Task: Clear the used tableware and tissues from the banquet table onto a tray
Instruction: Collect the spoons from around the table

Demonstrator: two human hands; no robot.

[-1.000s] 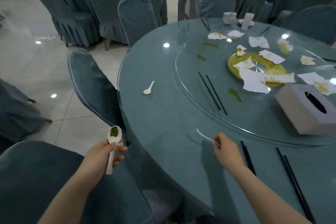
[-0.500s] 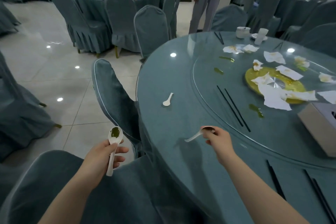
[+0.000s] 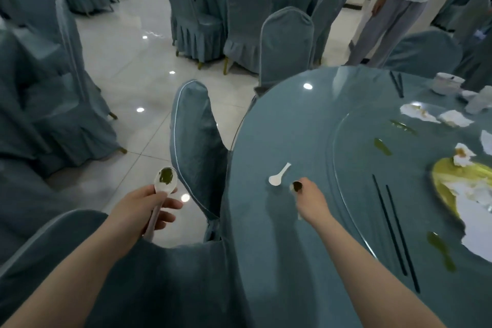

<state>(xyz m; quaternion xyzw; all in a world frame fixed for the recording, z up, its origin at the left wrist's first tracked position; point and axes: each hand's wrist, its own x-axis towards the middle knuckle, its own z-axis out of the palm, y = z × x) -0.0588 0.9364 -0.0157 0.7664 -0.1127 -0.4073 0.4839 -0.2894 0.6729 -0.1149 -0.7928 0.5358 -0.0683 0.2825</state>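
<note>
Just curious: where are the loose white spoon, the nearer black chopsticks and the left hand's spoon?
loose white spoon [image 3: 275,180]: head view, bowl.
nearer black chopsticks [image 3: 389,225]: head view, mid-shaft.
left hand's spoon [image 3: 165,180]: head view, bowl.

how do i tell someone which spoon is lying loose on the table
On the round table, look at the cloth margin outside the glass turntable. Just beyond the right hand lies a white spoon. It alone is in no hand, and its bowl looks clean, unlike the green-smeared spoon the left hand holds.

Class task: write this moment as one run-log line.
left hand: holds dirty spoon | right hand: holds second spoon | third spoon: lying on table beside right hand | phase: collecting spoons
</note>
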